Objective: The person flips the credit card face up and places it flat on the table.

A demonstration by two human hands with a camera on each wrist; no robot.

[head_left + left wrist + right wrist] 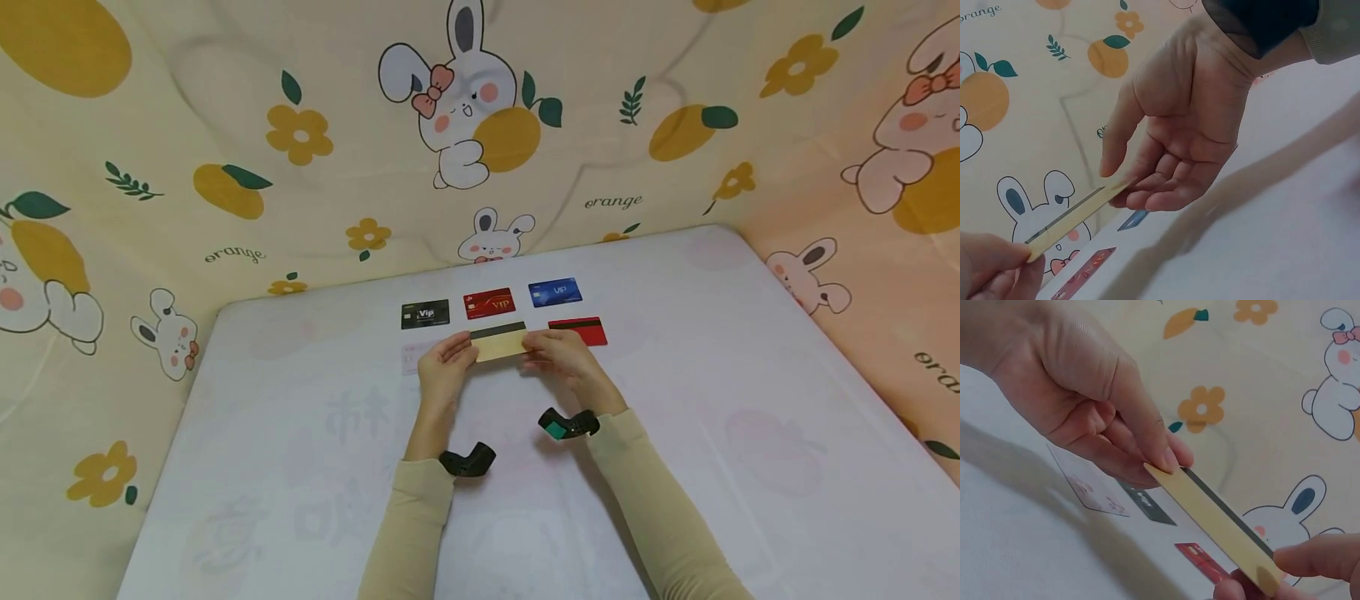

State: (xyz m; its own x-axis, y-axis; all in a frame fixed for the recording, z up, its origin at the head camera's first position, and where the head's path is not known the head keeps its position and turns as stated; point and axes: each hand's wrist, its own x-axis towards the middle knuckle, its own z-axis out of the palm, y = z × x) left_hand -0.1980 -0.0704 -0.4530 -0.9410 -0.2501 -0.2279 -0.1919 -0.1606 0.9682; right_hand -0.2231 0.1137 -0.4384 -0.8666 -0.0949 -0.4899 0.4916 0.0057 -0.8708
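Observation:
A gold magnetic-stripe card (pixel 498 342) is held up between both hands, its striped side showing in the head view. My left hand (pixel 446 367) pinches its left end, thumb on the gold face in the right wrist view. At the other end, my right hand (pixel 568 360) pinches the card, with the thumb (pixel 1310 556) near the dark stripe. Under and beside the hands lie a pale pink card (pixel 410 359), partly covered by the left hand, and a red striped card (pixel 592 331), partly behind the right hand.
Behind the gold card, a black Vip card (pixel 425 314), a red VIP card (pixel 489 303) and a blue VIP card (pixel 555 292) lie in a row on the white table (pixel 300 467). A cloth (pixel 315 208) printed with rabbits and oranges hangs along the table's back edge.

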